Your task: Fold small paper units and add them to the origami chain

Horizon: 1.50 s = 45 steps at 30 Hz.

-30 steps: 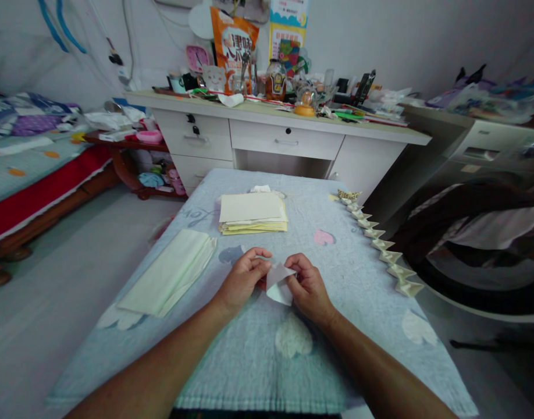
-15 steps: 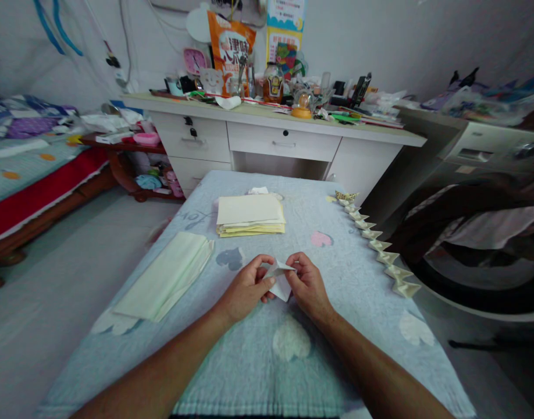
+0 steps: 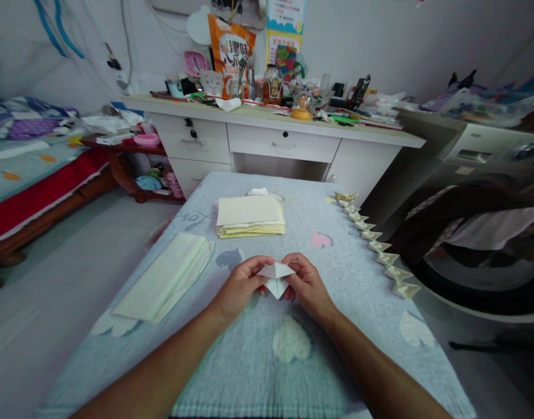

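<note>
Between my two hands is a small folded paper piece (image 3: 277,279), pale and diamond-shaped, with a flap standing out across its upper part. My left hand (image 3: 245,282) pinches its left corner between thumb and fingers. On the other side, my right hand (image 3: 308,283) grips the right corner the same way. Beyond the hands lies a stack of cream and yellow paper (image 3: 251,210). To the left rests a pile of pale green paper (image 3: 164,279), set at a slant. A row of folded paper pieces (image 3: 384,256) runs along the table's right edge.
A blue patterned cloth (image 3: 276,372) covers the table. Behind it stands a white desk (image 3: 284,139) with a honey jar (image 3: 273,84) and an orange snack bag (image 3: 232,55) on top. A washing machine (image 3: 489,151) is at the right, a bed (image 3: 35,169) at the left.
The folded paper has turned from a tilted position to face me squarely, and its upper flap now spreads wider. My hands have shifted slightly, holding opposite corners.
</note>
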Each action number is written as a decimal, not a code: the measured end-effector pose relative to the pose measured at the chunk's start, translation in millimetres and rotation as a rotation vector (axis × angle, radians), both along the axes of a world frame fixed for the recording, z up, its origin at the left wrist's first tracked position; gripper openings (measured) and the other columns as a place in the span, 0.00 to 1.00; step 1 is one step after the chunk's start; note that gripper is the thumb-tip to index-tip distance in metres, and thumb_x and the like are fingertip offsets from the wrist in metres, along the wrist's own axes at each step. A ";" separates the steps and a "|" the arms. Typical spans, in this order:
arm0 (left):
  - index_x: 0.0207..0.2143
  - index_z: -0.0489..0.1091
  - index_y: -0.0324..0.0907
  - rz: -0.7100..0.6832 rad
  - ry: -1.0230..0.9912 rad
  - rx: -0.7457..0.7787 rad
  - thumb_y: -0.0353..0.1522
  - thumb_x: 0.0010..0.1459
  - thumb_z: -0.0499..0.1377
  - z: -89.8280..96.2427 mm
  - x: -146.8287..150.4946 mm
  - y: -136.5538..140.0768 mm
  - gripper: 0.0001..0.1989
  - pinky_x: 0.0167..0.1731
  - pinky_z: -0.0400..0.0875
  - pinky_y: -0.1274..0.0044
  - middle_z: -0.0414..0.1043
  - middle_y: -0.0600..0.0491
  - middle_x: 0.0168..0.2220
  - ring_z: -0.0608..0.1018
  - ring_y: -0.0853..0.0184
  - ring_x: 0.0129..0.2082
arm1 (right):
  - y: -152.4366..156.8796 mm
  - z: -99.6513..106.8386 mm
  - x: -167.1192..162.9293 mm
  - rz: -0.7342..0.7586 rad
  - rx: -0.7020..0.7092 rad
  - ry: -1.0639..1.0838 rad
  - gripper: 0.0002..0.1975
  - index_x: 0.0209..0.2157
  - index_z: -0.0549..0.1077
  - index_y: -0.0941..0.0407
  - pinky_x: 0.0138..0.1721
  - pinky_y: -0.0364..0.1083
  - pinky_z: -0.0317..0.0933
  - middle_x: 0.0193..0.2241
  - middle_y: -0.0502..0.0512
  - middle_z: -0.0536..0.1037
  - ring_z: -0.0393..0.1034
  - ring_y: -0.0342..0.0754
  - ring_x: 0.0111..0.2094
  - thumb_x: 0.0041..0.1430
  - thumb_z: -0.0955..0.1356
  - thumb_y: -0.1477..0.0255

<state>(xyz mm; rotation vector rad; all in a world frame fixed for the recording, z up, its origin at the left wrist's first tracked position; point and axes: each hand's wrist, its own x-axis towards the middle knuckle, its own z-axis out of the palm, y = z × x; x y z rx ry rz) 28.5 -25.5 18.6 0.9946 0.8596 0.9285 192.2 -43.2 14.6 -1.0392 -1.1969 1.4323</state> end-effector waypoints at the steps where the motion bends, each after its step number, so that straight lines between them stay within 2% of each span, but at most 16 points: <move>1: 0.41 0.72 0.40 0.000 -0.018 -0.019 0.30 0.49 0.62 0.5 -0.3 -0.3 0.14 0.22 0.62 0.81 0.73 0.53 0.31 0.71 0.72 0.25 | 0.0 0.4 0.4 0.005 -0.006 0.011 0.12 0.39 0.63 0.54 0.14 0.35 0.53 0.20 0.42 0.70 0.60 0.37 0.14 0.56 0.67 0.64; 6: 0.43 0.71 0.40 0.016 -0.079 -0.111 0.33 0.49 0.63 2.2 -1.8 -2.0 0.16 0.24 0.65 0.79 0.74 0.52 0.32 0.73 0.70 0.26 | 0.0 1.6 3.7 0.059 -0.060 0.057 0.16 0.42 0.65 0.54 0.14 0.37 0.54 0.18 0.42 0.69 0.61 0.38 0.13 0.55 0.67 0.62; 10: 0.43 0.71 0.40 0.041 -0.066 -0.119 0.34 0.49 0.63 0.3 -2.7 -1.2 0.17 0.25 0.66 0.79 0.74 0.51 0.33 0.75 0.68 0.28 | -0.4 0.4 8.0 0.107 -0.030 0.024 0.17 0.45 0.65 0.54 0.17 0.38 0.56 0.19 0.43 0.68 0.62 0.39 0.16 0.57 0.66 0.61; 12: 0.43 0.71 0.39 0.052 -0.028 -0.110 0.33 0.49 0.63 -0.9 -3.1 0.0 0.17 0.25 0.66 0.80 0.75 0.51 0.33 0.75 0.68 0.29 | -0.8 0.0 9.9 0.080 0.039 -0.069 0.16 0.46 0.65 0.54 0.19 0.38 0.56 0.21 0.44 0.66 0.61 0.39 0.17 0.58 0.65 0.62; 15: 0.44 0.72 0.39 0.048 0.036 -0.074 0.33 0.48 0.63 -2.6 -3.2 1.6 0.18 0.24 0.66 0.80 0.75 0.51 0.34 0.74 0.69 0.28 | -1.6 1.7 11.4 -0.084 0.288 -0.350 0.16 0.46 0.68 0.54 0.27 0.41 0.59 0.29 0.49 0.67 0.63 0.41 0.25 0.55 0.67 0.67; 18: 0.45 0.72 0.39 0.019 0.104 -0.011 0.35 0.51 0.62 -4.4 -3.1 1.8 0.19 0.24 0.67 0.79 0.75 0.50 0.36 0.74 0.69 0.28 | -2.3 5.2 11.3 -0.178 0.519 -0.573 0.13 0.42 0.70 0.55 0.35 0.44 0.60 0.35 0.53 0.68 0.63 0.45 0.35 0.52 0.67 0.74; 21: 0.48 0.73 0.40 -0.023 0.251 0.114 0.36 0.55 0.59 -4.7 -3.4 -0.5 0.18 0.27 0.69 0.76 0.75 0.49 0.36 0.74 0.67 0.28 | -2.2 6.0 10.7 -0.144 0.607 -0.631 0.08 0.35 0.69 0.55 0.36 0.44 0.59 0.32 0.52 0.68 0.63 0.46 0.35 0.53 0.65 0.79; 23: 0.46 0.75 0.43 -0.014 0.380 0.297 0.36 0.56 0.58 -3.1 -3.8 -3.2 0.16 0.39 0.70 0.72 0.75 0.48 0.40 0.76 0.62 0.38 | -1.6 4.0 10.3 -0.140 0.636 -0.656 0.07 0.33 0.68 0.55 0.36 0.44 0.58 0.29 0.51 0.67 0.63 0.46 0.34 0.53 0.64 0.80; 24: 0.44 0.76 0.45 0.006 0.436 0.412 0.35 0.56 0.58 -1.9 -4.0 -4.7 0.14 0.48 0.67 0.70 0.74 0.49 0.45 0.74 0.59 0.46 | -1.2 2.6 10.0 -0.145 0.645 -0.670 0.07 0.33 0.68 0.55 0.37 0.44 0.58 0.29 0.51 0.67 0.63 0.46 0.34 0.53 0.63 0.81; 26: 0.43 0.76 0.47 0.060 0.518 0.543 0.35 0.57 0.58 0.5 -4.2 -7.5 0.13 0.55 0.60 0.68 0.69 0.49 0.52 0.70 0.58 0.51 | -0.5 -0.3 9.3 -0.145 0.655 -0.696 0.08 0.33 0.68 0.55 0.36 0.44 0.57 0.29 0.51 0.68 0.63 0.46 0.34 0.53 0.63 0.81; 29: 0.44 0.75 0.48 0.128 0.603 0.698 0.33 0.56 0.60 2.7 -4.2 -9.6 0.13 0.55 0.60 0.68 0.67 0.49 0.53 0.71 0.59 0.49 | -0.3 -2.6 7.7 -0.124 0.660 -0.720 0.08 0.34 0.68 0.55 0.36 0.44 0.57 0.29 0.51 0.68 0.63 0.46 0.34 0.53 0.63 0.81; 32: 0.42 0.73 0.46 0.130 0.649 0.834 0.31 0.56 0.59 1.9 -4.5 -9.0 0.10 0.48 0.66 0.71 0.71 0.50 0.43 0.73 0.62 0.44 | -2.0 -0.2 7.0 -0.083 0.650 -0.718 0.07 0.35 0.69 0.55 0.36 0.44 0.57 0.30 0.52 0.68 0.63 0.46 0.34 0.54 0.64 0.80; 35: 0.36 0.70 0.43 0.103 0.681 0.925 0.26 0.57 0.56 -1.1 -5.2 -7.6 0.06 0.40 0.67 0.74 0.71 0.53 0.35 0.73 0.65 0.38 | -5.4 6.7 8.6 -0.012 0.623 -0.670 0.08 0.38 0.69 0.55 0.41 0.47 0.58 0.34 0.54 0.70 0.64 0.49 0.38 0.55 0.65 0.76; 39: 0.35 0.69 0.42 0.099 0.693 0.986 0.22 0.57 0.55 -3.7 -6.3 -7.2 0.08 0.39 0.67 0.75 0.70 0.53 0.34 0.72 0.67 0.38 | -7.4 13.3 11.0 0.051 0.454 -0.463 0.10 0.44 0.67 0.54 0.47 0.49 0.56 0.41 0.55 0.71 0.64 0.49 0.44 0.61 0.61 0.72; 42: 0.34 0.69 0.42 0.101 0.700 0.979 0.22 0.56 0.56 -3.3 -6.4 -8.0 0.08 0.39 0.67 0.75 0.70 0.54 0.34 0.72 0.67 0.37 | -4.3 9.7 10.1 0.088 0.345 -0.288 0.12 0.48 0.64 0.53 0.49 0.48 0.56 0.41 0.53 0.72 0.64 0.47 0.44 0.61 0.62 0.72; 45: 0.34 0.69 0.42 0.090 0.705 0.967 0.22 0.56 0.56 -2.1 -6.1 -8.7 0.08 0.38 0.67 0.75 0.69 0.54 0.33 0.72 0.67 0.37 | 0.2 2.5 8.6 0.082 0.295 -0.192 0.13 0.47 0.64 0.53 0.48 0.48 0.56 0.39 0.52 0.71 0.64 0.47 0.43 0.60 0.64 0.72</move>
